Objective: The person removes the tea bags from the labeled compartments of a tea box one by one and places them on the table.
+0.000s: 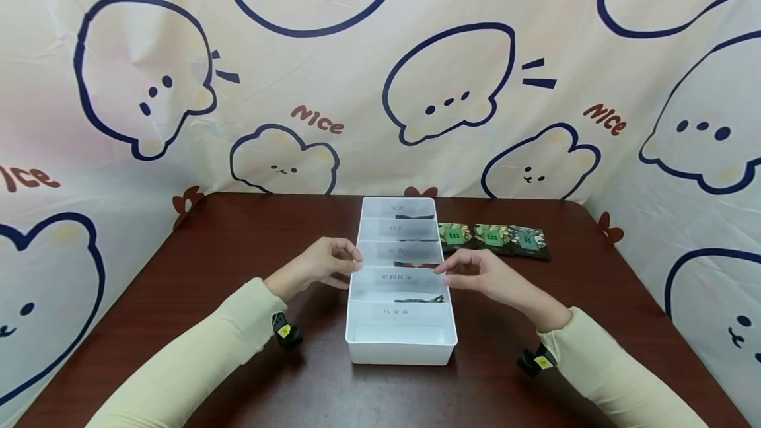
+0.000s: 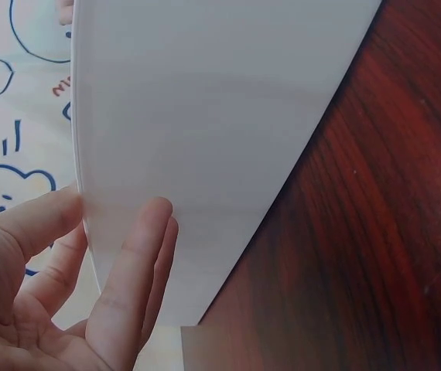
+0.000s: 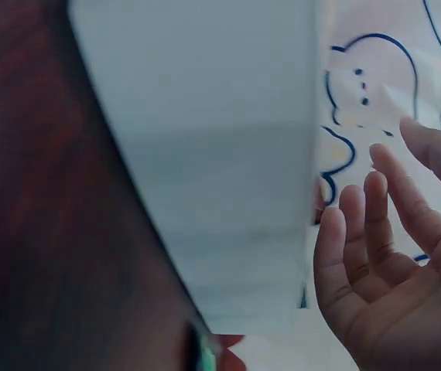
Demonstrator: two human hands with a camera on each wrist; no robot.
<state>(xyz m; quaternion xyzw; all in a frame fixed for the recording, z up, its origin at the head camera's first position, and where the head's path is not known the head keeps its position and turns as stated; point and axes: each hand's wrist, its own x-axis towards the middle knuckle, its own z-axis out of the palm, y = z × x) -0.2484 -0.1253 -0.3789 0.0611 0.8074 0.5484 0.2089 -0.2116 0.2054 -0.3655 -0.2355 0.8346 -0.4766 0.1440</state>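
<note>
White plastic divider box (image 1: 401,354) sits lower centre of the frame on the tabletop (image 1: 255,233). Left hand (image 1: 318,263): fingers parted, a fingertip at the rim, not clamped. Right hand (image 1: 487,275): fingers apart too, by the opposite rim; can't tell on contact. Box looks light, fairly stiff, hard to break; smooth walls could slip. I'd take both long sides under the rim, mid-length, kept level.
</note>
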